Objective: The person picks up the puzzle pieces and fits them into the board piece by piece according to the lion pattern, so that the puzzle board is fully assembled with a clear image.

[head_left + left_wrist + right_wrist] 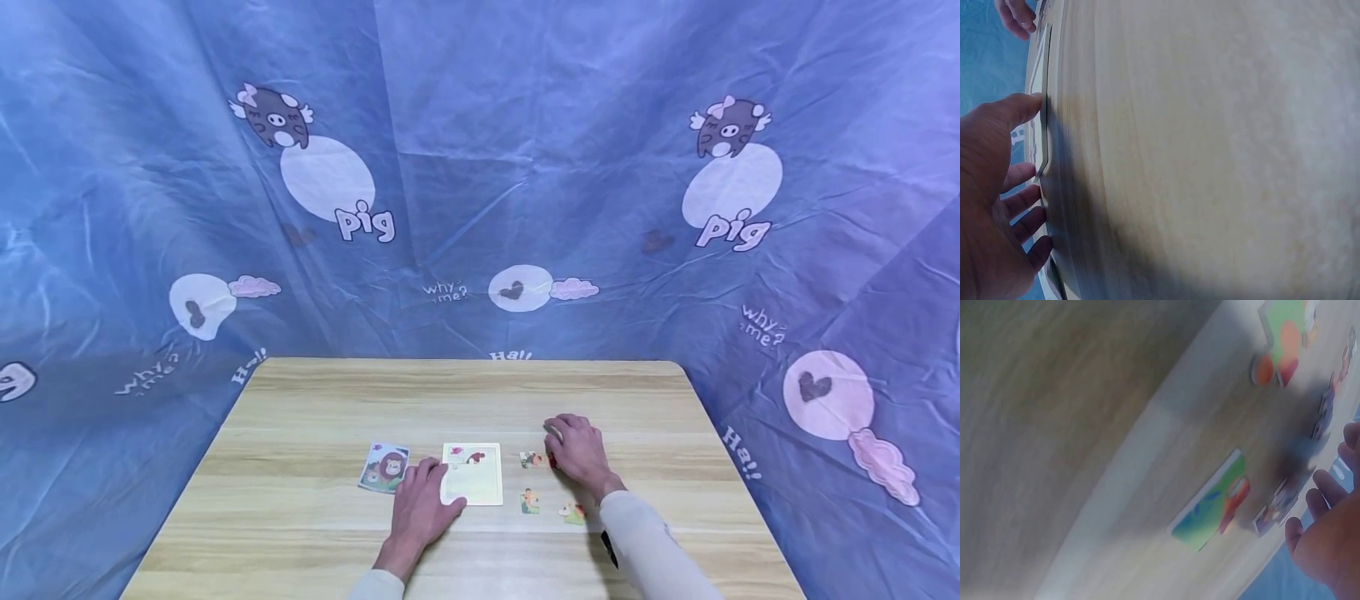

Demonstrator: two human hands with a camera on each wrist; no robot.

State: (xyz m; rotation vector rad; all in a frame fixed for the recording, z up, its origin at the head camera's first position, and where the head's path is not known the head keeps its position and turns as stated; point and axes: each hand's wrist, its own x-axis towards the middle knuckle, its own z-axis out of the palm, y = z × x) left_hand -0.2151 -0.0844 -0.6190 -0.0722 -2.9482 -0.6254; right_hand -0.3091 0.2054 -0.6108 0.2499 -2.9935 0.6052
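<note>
Pieces point(529, 502) lie right of tray point(476, 487); likely light, stiff, thin: pinch by edges. Left hand point(424, 504) spread at tray's left side; right hand point(581, 448) over far pieces, can't tell if gripping

On the light wood-grain rectangular table point(322, 400), with the blue printed fabric curtain point(465, 200) behind, the multicoloured rectangular lion card point(391, 467) lies left of the cream square puzzle tray point(476, 490). Right of the tray, two small multicoloured knobbed puzzle pieces point(530, 460) lie far; a green-and-orange knobbed piece point(529, 502) lies near left, a green-and-red knobbed piece point(573, 513) near right.
</note>
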